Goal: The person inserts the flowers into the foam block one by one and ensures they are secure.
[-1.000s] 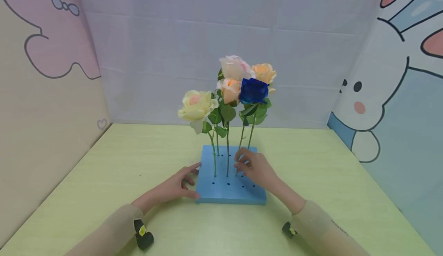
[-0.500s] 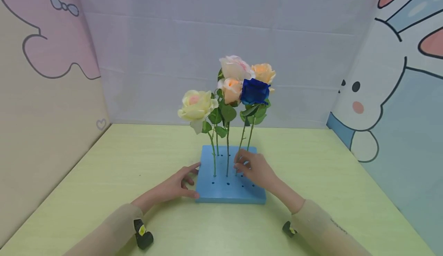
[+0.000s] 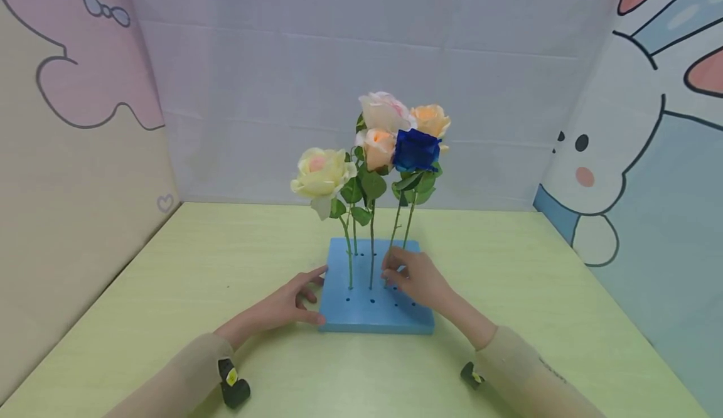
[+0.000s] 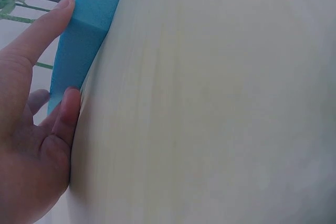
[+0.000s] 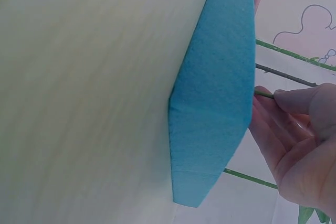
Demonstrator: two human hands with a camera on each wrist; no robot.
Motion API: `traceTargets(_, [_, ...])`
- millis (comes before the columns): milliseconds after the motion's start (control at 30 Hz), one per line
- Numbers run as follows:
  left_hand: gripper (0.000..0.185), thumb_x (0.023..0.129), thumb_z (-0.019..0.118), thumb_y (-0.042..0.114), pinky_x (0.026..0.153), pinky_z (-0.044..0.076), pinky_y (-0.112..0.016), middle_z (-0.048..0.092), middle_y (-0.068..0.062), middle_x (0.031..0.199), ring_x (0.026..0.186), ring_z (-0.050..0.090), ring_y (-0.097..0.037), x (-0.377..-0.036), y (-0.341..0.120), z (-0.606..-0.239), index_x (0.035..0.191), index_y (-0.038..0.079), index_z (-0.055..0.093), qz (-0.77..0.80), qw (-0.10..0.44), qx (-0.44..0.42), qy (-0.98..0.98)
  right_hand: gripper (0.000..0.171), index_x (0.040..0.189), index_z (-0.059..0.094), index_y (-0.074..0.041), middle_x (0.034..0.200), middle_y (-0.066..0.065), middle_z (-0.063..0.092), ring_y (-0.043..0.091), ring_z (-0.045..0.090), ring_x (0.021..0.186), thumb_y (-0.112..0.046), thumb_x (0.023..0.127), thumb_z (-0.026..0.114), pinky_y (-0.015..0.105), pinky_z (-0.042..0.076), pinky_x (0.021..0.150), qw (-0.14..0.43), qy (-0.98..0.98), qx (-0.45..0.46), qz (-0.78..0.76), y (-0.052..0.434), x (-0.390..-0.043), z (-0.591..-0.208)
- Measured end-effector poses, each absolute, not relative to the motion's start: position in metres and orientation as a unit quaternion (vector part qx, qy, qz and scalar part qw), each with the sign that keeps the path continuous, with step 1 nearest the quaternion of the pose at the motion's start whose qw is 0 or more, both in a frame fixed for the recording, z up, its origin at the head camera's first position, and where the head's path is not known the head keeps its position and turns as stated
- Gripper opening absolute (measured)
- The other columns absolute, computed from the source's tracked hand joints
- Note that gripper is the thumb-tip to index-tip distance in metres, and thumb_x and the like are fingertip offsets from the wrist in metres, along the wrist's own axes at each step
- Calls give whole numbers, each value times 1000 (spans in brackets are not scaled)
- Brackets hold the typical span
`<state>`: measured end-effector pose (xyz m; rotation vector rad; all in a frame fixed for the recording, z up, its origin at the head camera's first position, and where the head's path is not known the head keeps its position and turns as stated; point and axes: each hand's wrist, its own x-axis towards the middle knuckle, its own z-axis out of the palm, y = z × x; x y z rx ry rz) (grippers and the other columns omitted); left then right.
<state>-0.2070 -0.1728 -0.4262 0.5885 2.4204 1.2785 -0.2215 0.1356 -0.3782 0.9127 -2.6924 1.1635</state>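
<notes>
A blue foam board (image 3: pixel 361 317) with rows of small holes lies on the table, and several artificial roses stand in it. My right hand (image 3: pixel 418 277) pinches the stem (image 5: pixel 265 94) of the blue rose (image 3: pixel 417 150) between thumb and fingertips, low down near the board's top. The stem's foot meets a hole in the middle row. At the board's left side, my left hand (image 3: pixel 285 305) rests with thumb (image 4: pixel 50 30) and fingers spread against the edge. The yellow rose (image 3: pixel 321 173) leans left, and the peach rose (image 3: pixel 378 148) stands between it and the blue one.
Behind these are a pale pink rose (image 3: pixel 386 110) and an orange-yellow rose (image 3: pixel 430 120), their stems in the board's back part. The yellowish table (image 3: pixel 243 242) runs back to a white cloth (image 3: pixel 237 117). Walls with cartoon drawings flank both sides.
The blue rose's head has shifted slightly to the right, and my right hand's fingers have moved slightly lower on its stem. My left hand has stayed at the board's edge.
</notes>
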Motion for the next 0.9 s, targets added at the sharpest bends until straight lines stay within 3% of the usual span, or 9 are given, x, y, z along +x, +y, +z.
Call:
traceTargets(633, [100, 80, 82, 33, 86, 47, -27, 41, -12, 148, 114, 49, -23, -206, -173, -428, 159, 25, 21, 447, 170, 204, 854, 4, 92, 63, -10, 88, 6, 75, 15, 73, 72, -11, 95, 65, 19, 53, 61, 24, -886, 281, 367, 135, -222, -380])
traceTargets(733, [100, 80, 82, 33, 86, 47, -27, 41, -12, 148, 114, 49, -23, -208, -171, -428, 159, 24, 21, 447, 172, 206, 853, 6, 97, 67, -10, 93, 5, 76, 16, 73, 78, -15, 94, 66, 21, 55, 65, 21, -892, 267, 365, 138, -224, -382])
traceTargets(900, [101, 80, 83, 33, 86, 47, -27, 41, -13, 148, 114, 49, -23, -210, -170, -428, 159, 22, 21, 445, 170, 211, 853, 28, 120, 66, -10, 109, 5, 75, 21, 73, 98, -19, 93, 68, 27, 58, 78, 11, -894, 246, 375, 144, -224, -382])
